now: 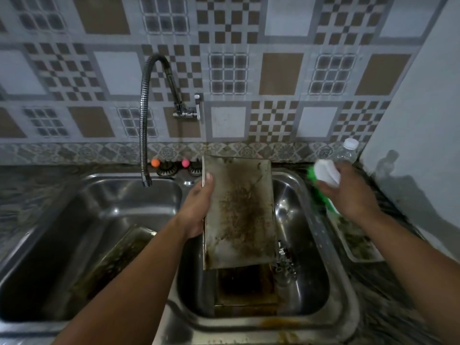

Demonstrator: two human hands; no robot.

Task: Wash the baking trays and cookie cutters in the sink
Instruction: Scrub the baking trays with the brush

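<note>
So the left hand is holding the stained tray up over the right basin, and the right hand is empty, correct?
Not quite. The left hand does hold the stained tray over the right basin, but the right hand is not empty: the head view shows it gripping a green and white bottle.

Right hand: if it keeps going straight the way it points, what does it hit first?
The right hand, gripping a green-and-white bottle, points up and left. The held baking tray over the right basin looks first in line, though depth is unclear.
</note>
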